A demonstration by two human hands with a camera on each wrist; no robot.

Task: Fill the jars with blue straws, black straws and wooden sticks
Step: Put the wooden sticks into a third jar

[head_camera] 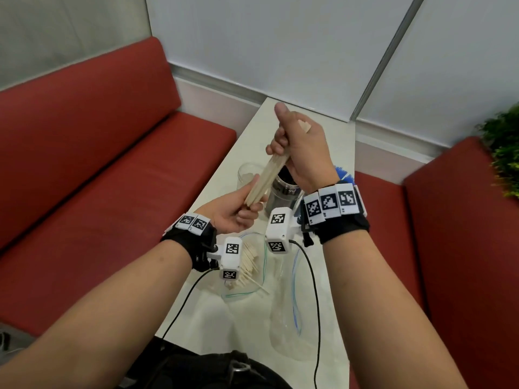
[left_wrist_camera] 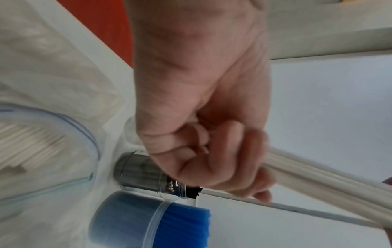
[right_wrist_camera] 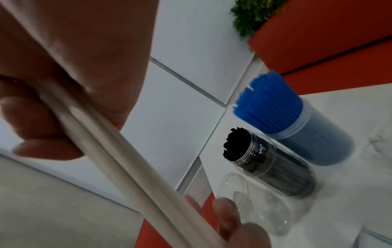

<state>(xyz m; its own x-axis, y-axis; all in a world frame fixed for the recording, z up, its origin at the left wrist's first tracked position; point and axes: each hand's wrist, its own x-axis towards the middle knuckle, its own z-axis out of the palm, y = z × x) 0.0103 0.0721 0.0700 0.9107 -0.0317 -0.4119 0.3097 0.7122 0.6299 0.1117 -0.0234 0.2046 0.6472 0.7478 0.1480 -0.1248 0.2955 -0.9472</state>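
Head view: both hands, left (head_camera: 233, 211) and right (head_camera: 300, 153), gripped the sticks (head_camera: 268, 175) mid-frame; a slack grip risked spilling them past the empty jar (head_camera: 247, 175).

Red bench seats (head_camera: 92, 153) flanking the white table (head_camera: 254, 130); green plant (head_camera: 504, 144) at right.

We hold a bundle of pale wooden sticks (head_camera: 269, 175) slanted, its upper end in our right hand (head_camera: 302, 153), its lower end in our left hand (head_camera: 238, 209). Just below the grip stand three jars: an empty clear jar (right_wrist_camera: 250, 201), one packed with black straws (right_wrist_camera: 237, 144), one with blue straws (right_wrist_camera: 267, 104).
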